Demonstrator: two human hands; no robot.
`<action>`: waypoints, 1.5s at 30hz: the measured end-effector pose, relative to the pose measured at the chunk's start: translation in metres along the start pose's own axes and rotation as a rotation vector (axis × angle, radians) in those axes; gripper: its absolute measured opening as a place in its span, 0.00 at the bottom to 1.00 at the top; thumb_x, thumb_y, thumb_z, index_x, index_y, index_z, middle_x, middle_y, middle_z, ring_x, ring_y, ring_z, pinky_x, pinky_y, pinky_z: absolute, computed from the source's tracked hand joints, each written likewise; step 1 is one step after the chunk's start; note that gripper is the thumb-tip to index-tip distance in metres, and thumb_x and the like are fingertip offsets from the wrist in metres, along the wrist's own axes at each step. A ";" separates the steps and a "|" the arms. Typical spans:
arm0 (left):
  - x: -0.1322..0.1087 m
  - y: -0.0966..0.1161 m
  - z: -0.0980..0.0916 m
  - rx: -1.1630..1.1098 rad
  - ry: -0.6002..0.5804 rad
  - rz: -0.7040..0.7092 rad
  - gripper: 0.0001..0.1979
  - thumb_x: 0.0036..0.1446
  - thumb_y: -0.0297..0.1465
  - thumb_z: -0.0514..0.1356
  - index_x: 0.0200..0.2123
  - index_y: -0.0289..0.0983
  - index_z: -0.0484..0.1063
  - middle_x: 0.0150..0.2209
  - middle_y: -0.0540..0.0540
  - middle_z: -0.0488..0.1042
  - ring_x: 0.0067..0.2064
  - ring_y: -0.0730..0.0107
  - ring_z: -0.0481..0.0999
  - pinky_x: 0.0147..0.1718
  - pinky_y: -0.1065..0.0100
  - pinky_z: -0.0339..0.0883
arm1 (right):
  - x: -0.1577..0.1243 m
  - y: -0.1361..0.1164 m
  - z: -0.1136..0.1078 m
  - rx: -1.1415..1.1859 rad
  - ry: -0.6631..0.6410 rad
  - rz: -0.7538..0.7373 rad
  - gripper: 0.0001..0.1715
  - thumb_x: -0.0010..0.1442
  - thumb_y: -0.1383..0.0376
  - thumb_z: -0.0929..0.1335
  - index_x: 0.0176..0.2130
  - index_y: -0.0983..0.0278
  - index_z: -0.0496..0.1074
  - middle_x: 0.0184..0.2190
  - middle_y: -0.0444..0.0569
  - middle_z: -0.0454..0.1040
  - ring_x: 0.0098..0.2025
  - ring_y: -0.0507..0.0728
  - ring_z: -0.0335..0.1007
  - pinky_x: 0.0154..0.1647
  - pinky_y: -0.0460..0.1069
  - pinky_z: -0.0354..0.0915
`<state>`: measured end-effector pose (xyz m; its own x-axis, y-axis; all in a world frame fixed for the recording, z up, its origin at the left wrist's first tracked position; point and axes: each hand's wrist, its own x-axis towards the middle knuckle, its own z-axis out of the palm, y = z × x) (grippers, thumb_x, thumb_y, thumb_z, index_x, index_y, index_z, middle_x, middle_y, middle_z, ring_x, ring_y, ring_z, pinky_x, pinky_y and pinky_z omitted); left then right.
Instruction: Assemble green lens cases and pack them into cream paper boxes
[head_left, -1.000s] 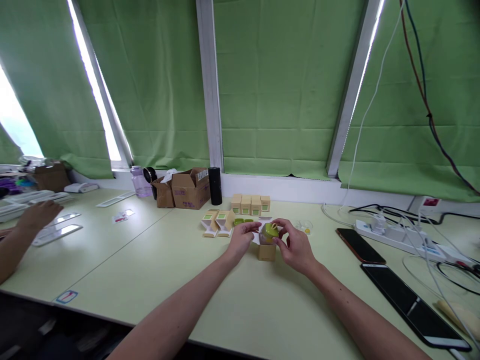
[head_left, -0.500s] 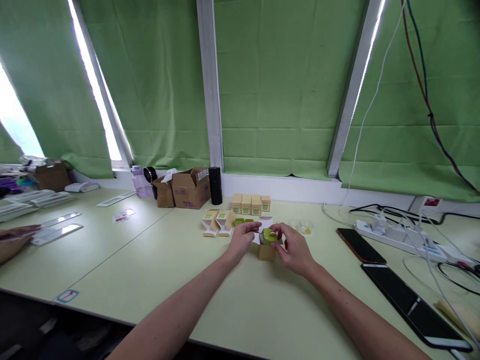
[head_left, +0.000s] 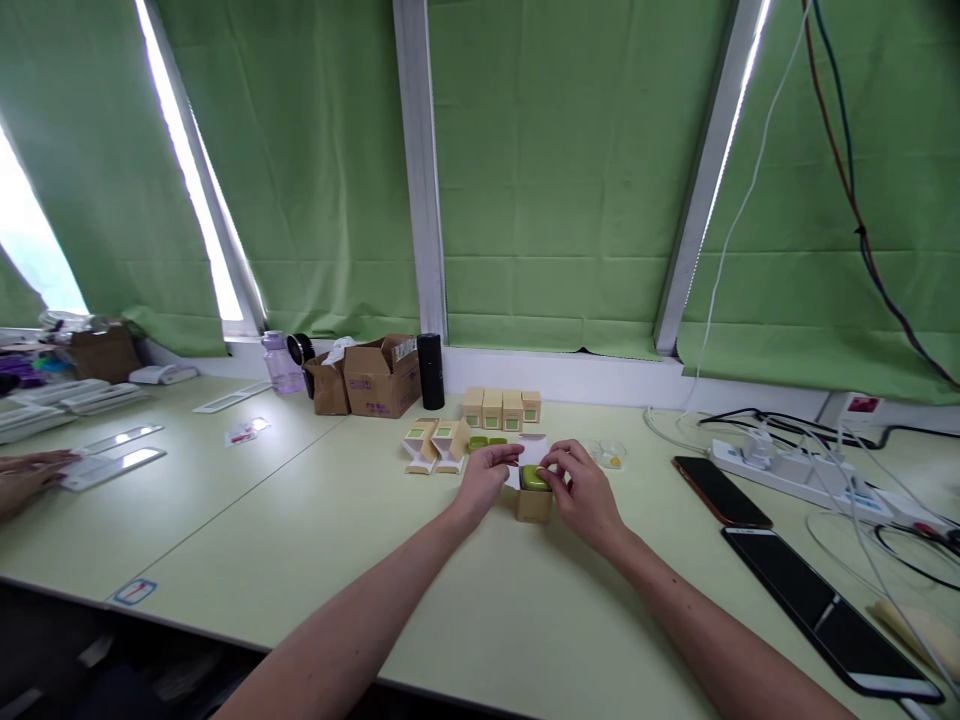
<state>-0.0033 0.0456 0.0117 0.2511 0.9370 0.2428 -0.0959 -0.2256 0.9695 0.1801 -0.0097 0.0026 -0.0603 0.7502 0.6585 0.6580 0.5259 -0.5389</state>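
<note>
A small kraft cardboard box (head_left: 533, 508) stands upright in front of me with its white-lined flap (head_left: 533, 447) raised at the back. A rounded green-topped container (head_left: 533, 478) sits low in its opening, the top still showing above the rim. My right hand (head_left: 585, 490) pinches the container at its right edge. At the box's left side, my left hand (head_left: 482, 480) has its fingers closed on the box by the flap. Just behind lie green pieces (head_left: 487, 442) and two open kraft boxes (head_left: 436, 445).
Several closed kraft boxes (head_left: 501, 409) stand farther back. Clear plastic pieces (head_left: 609, 455) lie to the right, then two phones (head_left: 722, 491) and a power strip (head_left: 795, 478) with cables. Cartons (head_left: 382, 378) and a black cylinder (head_left: 430, 372) line the back. A co-worker's hand (head_left: 34, 475) is far left.
The green-topped container has gone down into the box and now sits level. My right fingers have shifted to its right edge, while my left hand stays nearly still.
</note>
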 end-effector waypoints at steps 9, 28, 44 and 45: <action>0.001 0.001 0.002 -0.010 0.020 -0.022 0.27 0.35 0.19 0.53 0.39 0.32 0.83 0.39 0.40 0.83 0.44 0.60 0.78 0.49 0.60 0.71 | 0.000 0.006 0.006 -0.052 -0.007 0.037 0.07 0.64 0.64 0.67 0.36 0.57 0.77 0.40 0.47 0.73 0.34 0.56 0.73 0.33 0.51 0.66; 0.000 0.000 0.001 0.000 -0.006 -0.001 0.27 0.37 0.20 0.54 0.41 0.33 0.83 0.40 0.40 0.83 0.45 0.59 0.78 0.48 0.62 0.71 | 0.003 0.008 0.006 0.017 0.004 0.018 0.11 0.64 0.65 0.67 0.33 0.58 0.79 0.36 0.49 0.75 0.35 0.58 0.73 0.36 0.53 0.70; -0.002 0.005 0.000 -0.009 0.031 -0.063 0.23 0.44 0.23 0.55 0.41 0.34 0.84 0.41 0.40 0.83 0.45 0.60 0.78 0.45 0.64 0.69 | 0.008 0.037 0.004 0.193 0.191 0.274 0.11 0.60 0.59 0.68 0.34 0.61 0.77 0.35 0.52 0.79 0.35 0.59 0.72 0.38 0.55 0.69; -0.002 0.005 0.001 -0.003 0.037 -0.064 0.23 0.44 0.23 0.55 0.41 0.34 0.84 0.41 0.40 0.83 0.44 0.61 0.78 0.45 0.64 0.69 | 0.008 0.038 0.005 0.201 0.189 0.282 0.11 0.60 0.59 0.68 0.35 0.62 0.78 0.35 0.52 0.80 0.34 0.59 0.72 0.38 0.54 0.69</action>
<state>-0.0037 0.0422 0.0159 0.2211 0.9588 0.1786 -0.0834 -0.1639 0.9830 0.2011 0.0181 -0.0148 0.2539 0.7991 0.5450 0.4677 0.3918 -0.7923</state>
